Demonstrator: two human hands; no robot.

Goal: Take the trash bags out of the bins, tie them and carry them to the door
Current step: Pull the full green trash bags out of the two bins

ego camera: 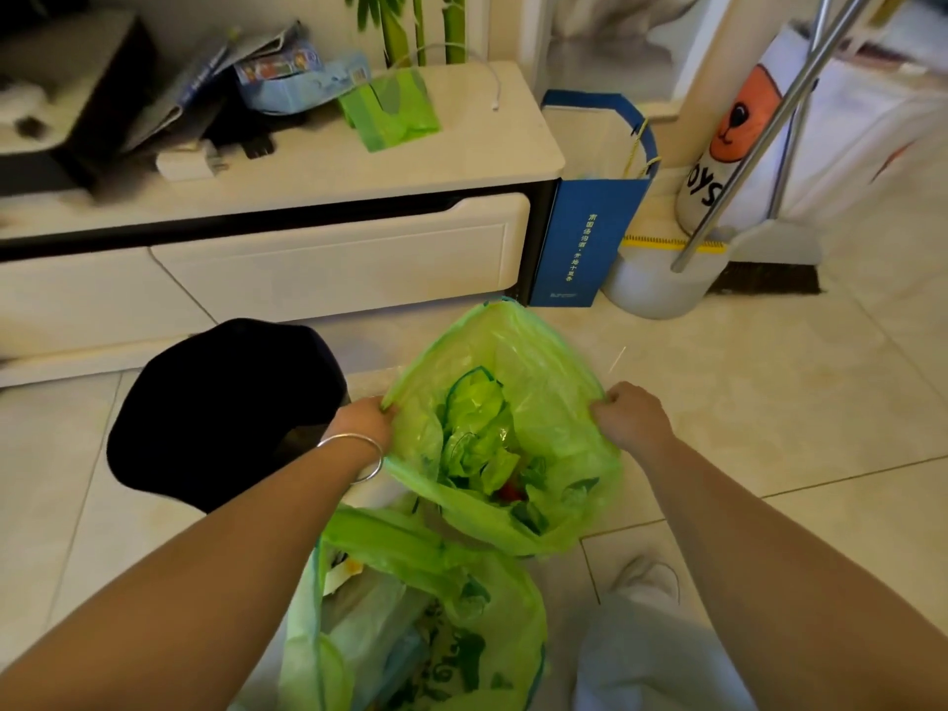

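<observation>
Trash bag (544, 402), green and translucent, is held by its rim, mouth open, over the tiled floor (769, 402) beside the black bin (220, 413). Left hand (367, 420) has its fingers pinched closed on the left edge of the rim; right hand (628, 410) is fisted on the right edge, fingers curled tight around a gathered fold of film. Both grips sit at about the same height, on opposite sides of the mouth.

Procedure for the step in hand, judged to be closing and tying:
1. Keep both pinches on the rim itself, not lower on the wall; thin film is likely to stretch or tear if loaded at one point.
2. Bring the two hands together above the contents, crumpled green plastic and a red item, so nothing spills.
3. Press trapped air out before crossing the two gathered edges.
4. Knot with enough free rim to leave a carrying loop.

A second green bag (426, 623) lies nearer the body, its neck apparently gathered; whether it is knotted cannot be told. Avoid dragging the held bag across it. The bin stands just left of the left wrist, with a white cabinet (308, 264) behind it.
</observation>
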